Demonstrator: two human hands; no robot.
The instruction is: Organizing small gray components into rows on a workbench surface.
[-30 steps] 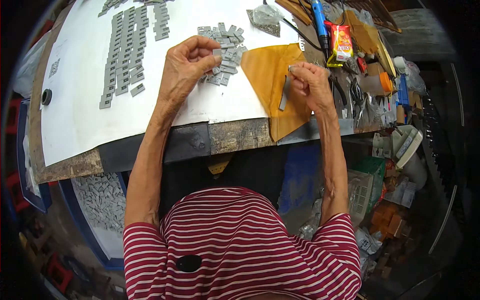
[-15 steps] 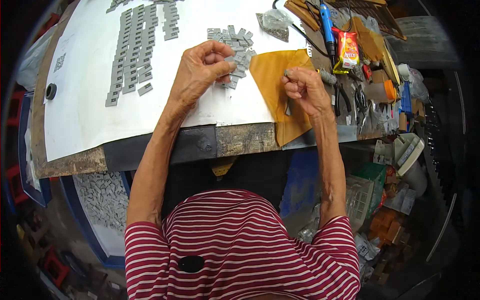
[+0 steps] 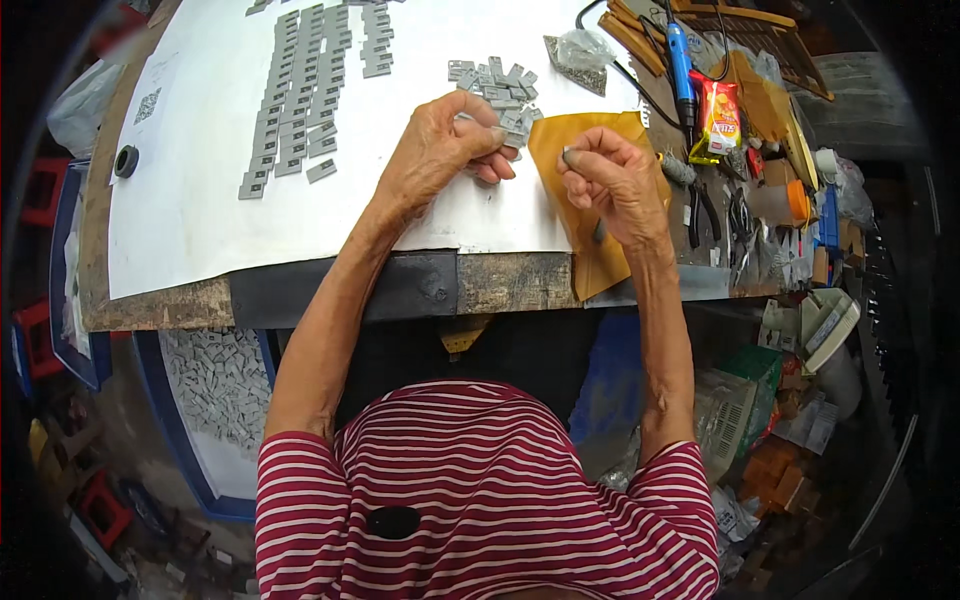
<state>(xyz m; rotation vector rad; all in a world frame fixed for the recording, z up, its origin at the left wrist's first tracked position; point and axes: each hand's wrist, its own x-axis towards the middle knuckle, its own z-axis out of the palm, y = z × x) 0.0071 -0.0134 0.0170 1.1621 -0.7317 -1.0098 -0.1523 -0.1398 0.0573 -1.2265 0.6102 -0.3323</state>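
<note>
My left hand point(image 3: 445, 150) is closed in a pinch at the near-left edge of a loose pile of small grey plates point(image 3: 497, 88). What its fingertips hold, if anything, is hard to make out. To the right, my right hand point(image 3: 615, 180) pinches a small dark grey piece point(image 3: 568, 155) between thumb and curled fingers. Beneath that hand lies an orange-brown sheet point(image 3: 560, 135), reaching over the table's front edge. Long overlapping rows of grey plates point(image 3: 293, 110) run along the white paper point(image 3: 190, 210) on the left.
A black ring point(image 3: 126, 161) sits on the left. At the right are a blue-handled tool point(image 3: 682, 75), a red-yellow packet point(image 3: 718, 120), pliers point(image 3: 740, 215) and a bag of small bits point(image 3: 578, 60). Below the table, a blue-rimmed tray point(image 3: 215, 390) holds many grey pieces.
The view has shifted, so the table appears farther right. Against the table, my right hand has moved a little left and my left hand slightly nearer me. Both stay pinched.
</note>
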